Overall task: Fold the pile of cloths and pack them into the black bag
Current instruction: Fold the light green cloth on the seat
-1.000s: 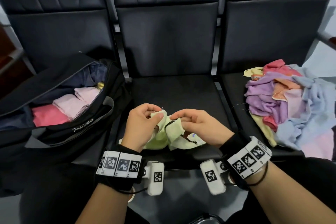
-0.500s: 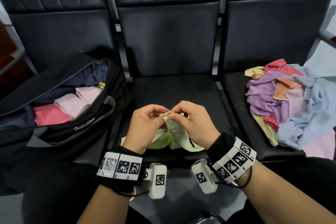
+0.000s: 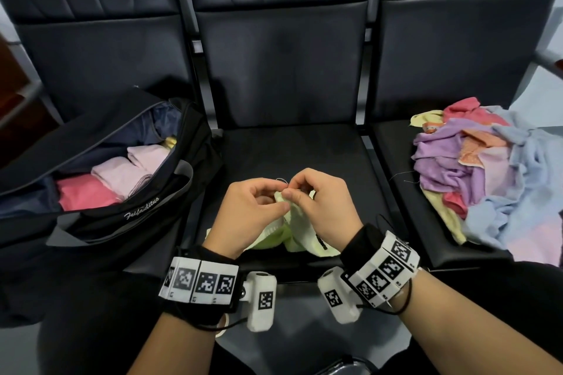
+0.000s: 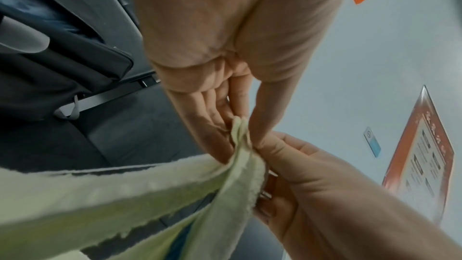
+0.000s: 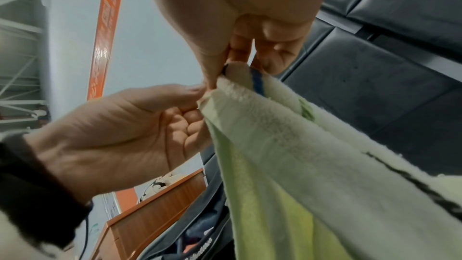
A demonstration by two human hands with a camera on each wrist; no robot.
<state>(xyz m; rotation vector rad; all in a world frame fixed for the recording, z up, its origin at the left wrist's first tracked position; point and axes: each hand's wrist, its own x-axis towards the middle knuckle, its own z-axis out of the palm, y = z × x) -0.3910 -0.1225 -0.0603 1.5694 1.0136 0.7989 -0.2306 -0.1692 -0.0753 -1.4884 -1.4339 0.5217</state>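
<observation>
Now the left hand (image 3: pixel 249 207) and right hand (image 3: pixel 323 204) both pinch the top edge of the soft, floppy green cloth (image 3: pixel 297 231), right of the black bag (image 3: pixel 91 222), so corners are best to hold.

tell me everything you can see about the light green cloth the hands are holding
The light green cloth looks like soft terry towelling, pale yellow-green with a whiter face, a thin black line marking and a short blue stripe near its top edge. It is crumpled, not yet folded flat. The left hand and right hand pinch its upper edge close together, so it hangs bunched from the fingers. Its lower part rests at the front of the middle seat.
</observation>
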